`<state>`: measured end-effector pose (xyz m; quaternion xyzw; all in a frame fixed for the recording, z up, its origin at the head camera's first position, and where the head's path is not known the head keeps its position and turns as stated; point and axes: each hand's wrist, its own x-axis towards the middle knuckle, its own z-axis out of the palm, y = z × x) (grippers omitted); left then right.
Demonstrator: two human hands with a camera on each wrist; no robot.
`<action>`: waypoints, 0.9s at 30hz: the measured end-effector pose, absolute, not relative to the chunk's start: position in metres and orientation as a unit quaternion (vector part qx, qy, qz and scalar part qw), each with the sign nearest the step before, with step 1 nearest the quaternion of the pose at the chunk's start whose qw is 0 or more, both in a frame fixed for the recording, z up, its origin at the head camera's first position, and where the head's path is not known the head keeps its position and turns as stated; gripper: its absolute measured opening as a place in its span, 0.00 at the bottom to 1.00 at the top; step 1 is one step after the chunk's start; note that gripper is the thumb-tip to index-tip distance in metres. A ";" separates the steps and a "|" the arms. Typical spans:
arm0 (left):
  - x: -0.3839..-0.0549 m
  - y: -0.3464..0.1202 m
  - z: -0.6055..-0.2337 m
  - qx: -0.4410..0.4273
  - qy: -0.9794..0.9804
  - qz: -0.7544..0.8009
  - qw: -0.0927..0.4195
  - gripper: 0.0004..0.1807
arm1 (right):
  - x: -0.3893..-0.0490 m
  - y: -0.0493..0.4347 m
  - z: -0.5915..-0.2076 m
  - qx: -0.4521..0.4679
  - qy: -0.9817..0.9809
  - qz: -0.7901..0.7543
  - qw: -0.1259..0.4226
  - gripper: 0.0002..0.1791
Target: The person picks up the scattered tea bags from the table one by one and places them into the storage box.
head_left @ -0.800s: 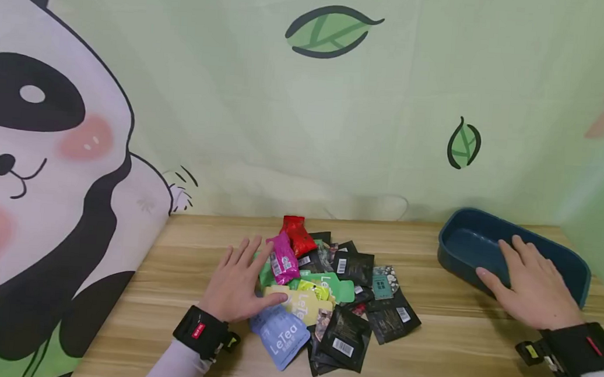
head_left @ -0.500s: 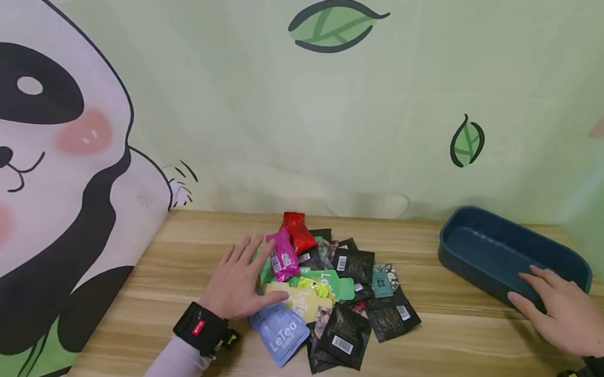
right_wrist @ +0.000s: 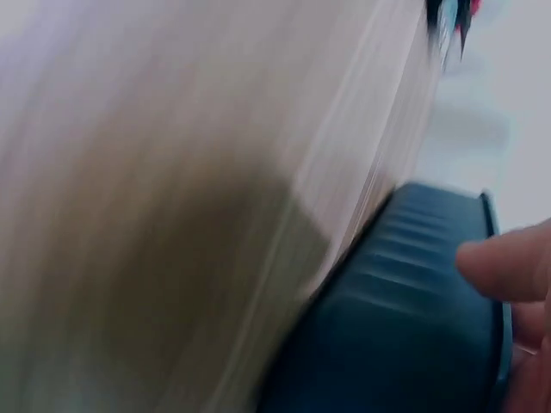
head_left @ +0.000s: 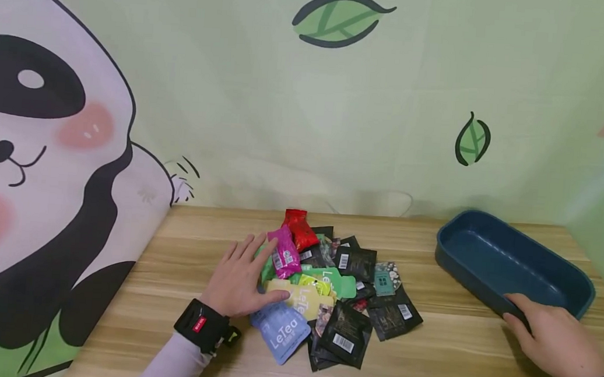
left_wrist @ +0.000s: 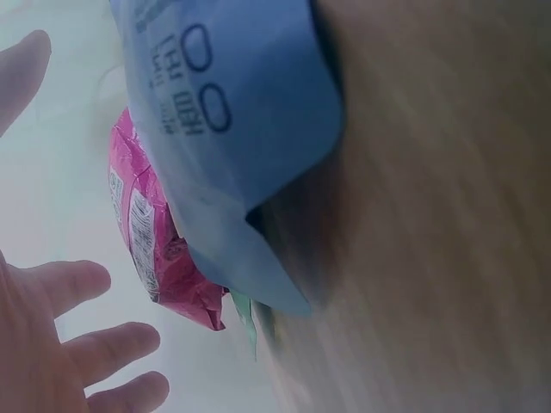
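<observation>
My left hand point(head_left: 242, 280), fingers spread, is over the left side of a heap of packets. Beside it are a magenta packet point(head_left: 284, 251), a pale yellow LeTea pouch point(head_left: 301, 301) and a blue LeTea pouch point(head_left: 284, 330). In the left wrist view the blue pouch point(left_wrist: 232, 112) stands up from the table and the magenta packet point(left_wrist: 146, 232) shows behind it. At the right, my right hand point(head_left: 559, 339) grips the near rim of a dark blue plastic bin point(head_left: 476, 285), thumb outside and fingers over the inner side. The right wrist view shows the thumb at the bin's outer wall point(right_wrist: 396, 292).
Several black sachets point(head_left: 395, 315), a red packet point(head_left: 300, 228) and a green pouch point(head_left: 334, 281) make up the rest of the heap. The wooden table point(head_left: 457, 369) ends at a cloth backdrop point(head_left: 235, 90) with a printed panda and leaves.
My right hand has drawn back from over the bin to its near rim and taken hold there. The bin has shifted slightly. My left hand stays in place.
</observation>
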<state>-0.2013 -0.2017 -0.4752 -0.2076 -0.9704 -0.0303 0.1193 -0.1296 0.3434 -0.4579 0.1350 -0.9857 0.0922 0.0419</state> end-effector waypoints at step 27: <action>-0.169 -0.187 -0.433 -0.419 -0.906 -0.052 0.018 0.49 | -0.106 0.199 -0.457 0.230 -0.962 0.139 0.043 0.35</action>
